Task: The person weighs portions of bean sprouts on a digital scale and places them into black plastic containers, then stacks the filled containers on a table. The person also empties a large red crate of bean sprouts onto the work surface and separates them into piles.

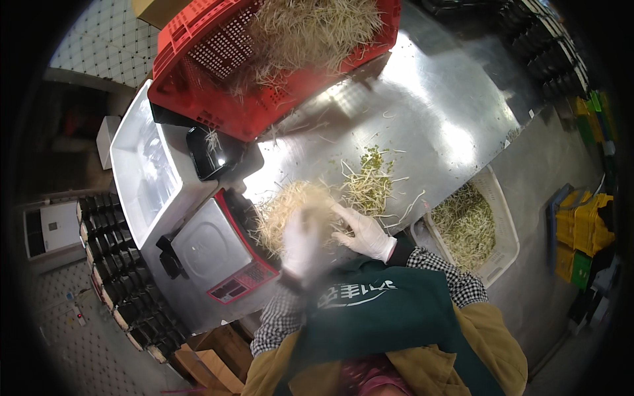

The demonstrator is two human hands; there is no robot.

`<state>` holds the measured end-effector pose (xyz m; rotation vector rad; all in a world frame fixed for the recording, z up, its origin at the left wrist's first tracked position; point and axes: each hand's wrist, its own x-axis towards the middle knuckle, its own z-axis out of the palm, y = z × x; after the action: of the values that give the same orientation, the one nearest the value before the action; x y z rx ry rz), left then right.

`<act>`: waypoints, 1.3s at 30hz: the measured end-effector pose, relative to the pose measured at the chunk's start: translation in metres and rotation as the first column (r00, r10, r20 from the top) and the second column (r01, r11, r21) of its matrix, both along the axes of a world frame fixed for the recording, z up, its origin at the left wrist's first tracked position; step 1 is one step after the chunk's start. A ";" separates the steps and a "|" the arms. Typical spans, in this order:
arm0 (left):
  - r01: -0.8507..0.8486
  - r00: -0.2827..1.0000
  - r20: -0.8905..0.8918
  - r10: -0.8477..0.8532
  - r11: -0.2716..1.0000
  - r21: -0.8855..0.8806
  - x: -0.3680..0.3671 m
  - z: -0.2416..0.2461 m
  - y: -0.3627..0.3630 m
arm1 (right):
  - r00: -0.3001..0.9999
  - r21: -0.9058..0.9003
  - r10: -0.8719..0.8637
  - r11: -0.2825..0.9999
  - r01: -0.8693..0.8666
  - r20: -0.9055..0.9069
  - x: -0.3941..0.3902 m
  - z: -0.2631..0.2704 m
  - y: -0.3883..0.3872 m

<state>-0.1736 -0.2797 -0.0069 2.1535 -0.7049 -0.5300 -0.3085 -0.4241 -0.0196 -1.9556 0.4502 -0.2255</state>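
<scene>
A loose pile of bean sprouts (275, 215) lies on the steel table (317, 148) in front of me. My left hand (301, 245), in a white glove, is blurred over the near side of this pile, so its grip cannot be made out. At the pile's right edge is my right hand (365, 235), also gloved, with thumb and fingers apart. Just beyond it lies a smaller heap of sprouts with green heads (369, 185). A red plastic crate (218, 109), tilted towards me, holds a large mass of sprouts (317, 39).
Left of the pile stands a digital scale (213, 250) with a red frame. Behind it are a white plastic bin (143, 168) and a black tray (205, 153) holding a few sprouts. A white basket of greenish sprouts (465, 227) sits low at right. Stacked black trays (124, 267) line the left.
</scene>
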 end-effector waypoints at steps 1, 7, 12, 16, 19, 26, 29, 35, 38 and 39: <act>0.063 0.914 0.393 -0.100 0.992 0.105 0.020 0.000 0.026 | 0.996 -0.125 0.017 0.992 -0.027 -0.084 0.004 -0.001 0.000; -0.152 0.916 0.390 0.091 0.980 0.127 0.042 0.011 0.078 | 0.986 -0.714 -0.124 0.700 0.010 -0.108 0.021 -0.104 -0.010; -0.164 0.941 0.325 0.093 0.966 0.199 0.055 -0.045 0.074 | 0.962 -0.802 -0.211 0.597 -0.014 -0.173 0.030 -0.149 -0.044; -0.214 0.928 0.355 0.113 0.942 0.258 0.063 -0.075 0.083 | 0.849 -0.840 -0.508 0.516 0.166 -0.145 -0.053 -0.157 -0.113; -0.220 0.941 0.293 0.167 0.963 0.156 0.068 -0.084 0.093 | 0.648 -0.867 -0.751 0.401 0.296 -0.126 -0.148 -0.132 -0.153; -0.365 0.911 0.292 0.291 0.899 0.241 0.072 -0.107 0.103 | 0.820 -0.682 -0.572 0.610 0.403 -0.027 -0.026 -0.071 -0.112; -0.370 0.900 0.344 0.268 0.887 0.277 0.071 -0.117 0.084 | 0.932 -0.736 -0.335 0.595 0.323 0.138 0.064 -0.131 -0.069; -0.481 0.840 0.401 0.366 0.844 0.238 0.059 -0.119 0.080 | 0.957 -0.702 -0.287 0.688 0.184 -0.032 0.087 -0.153 -0.106; -0.490 0.820 0.428 0.380 0.852 0.182 0.056 -0.134 0.096 | 0.859 -0.739 -0.500 0.539 0.405 0.107 0.000 -0.114 -0.149; -0.475 0.819 0.449 0.358 0.861 0.180 0.056 -0.139 0.089 | 0.801 -0.758 -0.582 0.458 0.465 0.139 -0.047 -0.122 -0.168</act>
<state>-0.1175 -0.1910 -0.1458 2.6318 -0.3427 0.0658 -0.3556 -0.5917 -0.1411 -2.6227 1.2379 -0.8014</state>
